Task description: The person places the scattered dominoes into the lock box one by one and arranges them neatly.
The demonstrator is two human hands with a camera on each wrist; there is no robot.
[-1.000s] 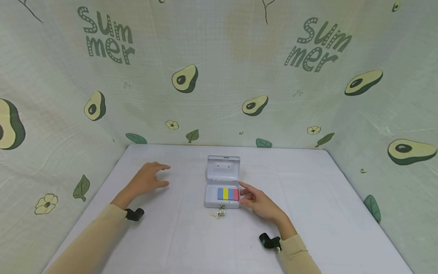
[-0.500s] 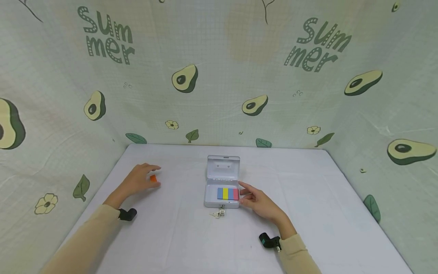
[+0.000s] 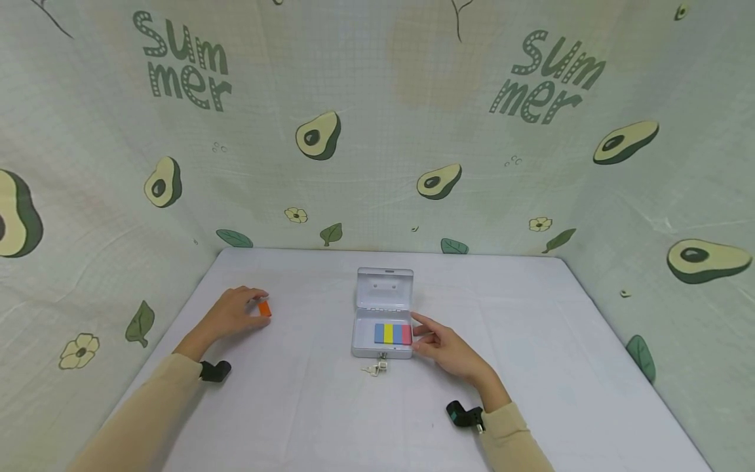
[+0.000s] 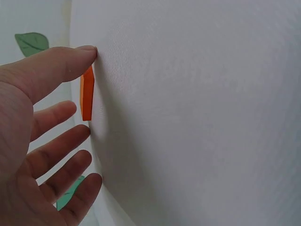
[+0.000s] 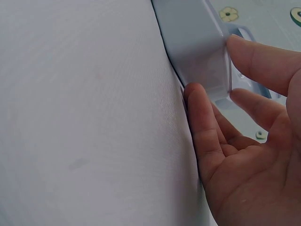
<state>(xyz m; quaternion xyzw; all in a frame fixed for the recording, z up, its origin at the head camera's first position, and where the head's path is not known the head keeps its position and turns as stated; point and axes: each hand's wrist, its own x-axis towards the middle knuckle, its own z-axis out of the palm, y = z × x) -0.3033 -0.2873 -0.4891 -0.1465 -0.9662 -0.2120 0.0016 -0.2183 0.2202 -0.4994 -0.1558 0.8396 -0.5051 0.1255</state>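
In the head view my left hand (image 3: pixel 232 313) is on the left side of the white table, its thumb and fingers spread around a small orange block (image 3: pixel 265 308). The left wrist view shows the orange block (image 4: pixel 87 96) between thumb and fingers; the thumb overlaps its top end, and contact cannot be told. My right hand (image 3: pixel 451 354) rests against the right side of an open light grey metal cash box (image 3: pixel 363 334), its fingertips touching the rim and wall of the box (image 5: pixel 197 42). Inside the box lie blue, yellow and pink blocks (image 3: pixel 388 334) side by side.
Small keys (image 3: pixel 374 370) hang from the lock at the front of the box. Its raised lid (image 3: pixel 385 288) leans back. A cloth with avocado prints (image 3: pixel 377 131) walls in the back and sides of the white tabletop (image 3: pixel 324 406).
My left hand has moved left and slightly down, and its fingers have drawn closer around the orange block, which was hidden at first. The right hand and the box have stayed put.
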